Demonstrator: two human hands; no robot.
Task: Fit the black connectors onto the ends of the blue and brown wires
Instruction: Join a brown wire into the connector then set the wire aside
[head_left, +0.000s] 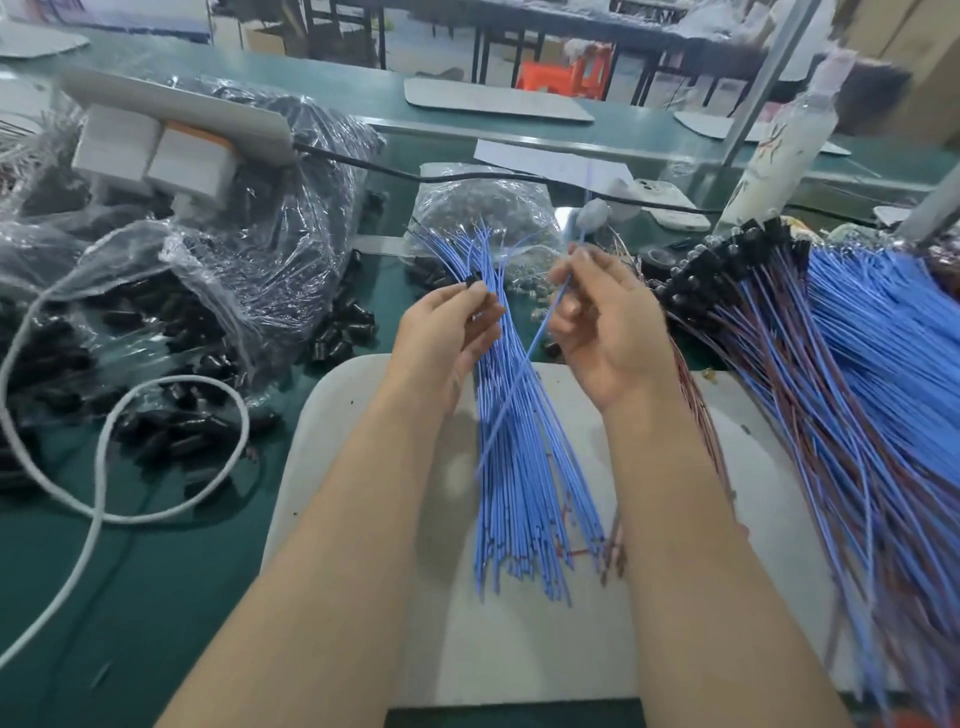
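Head view. A black connector (474, 285) is pinched at the fingertips of the left hand (441, 332). A single blue wire (519, 374) is gripped in the curled fingers of the right hand (608, 332), apart from the connector, so this fitting is judged not yet made. Outside the right fingers a pile of fitted wires (779, 322) is seen, and between the hands a bundle of bare blue wires (519, 493) is left.

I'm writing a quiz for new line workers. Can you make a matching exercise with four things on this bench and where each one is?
Things:
1. black connector
2. single blue wire
3. bundle of blue wires
4. white cable

Places:
A. looped on the green bench
B. pinched in the left hand
C. fanned over the white mat
D. held in the right hand

Pairs: 1-B, 2-D, 3-C, 4-A
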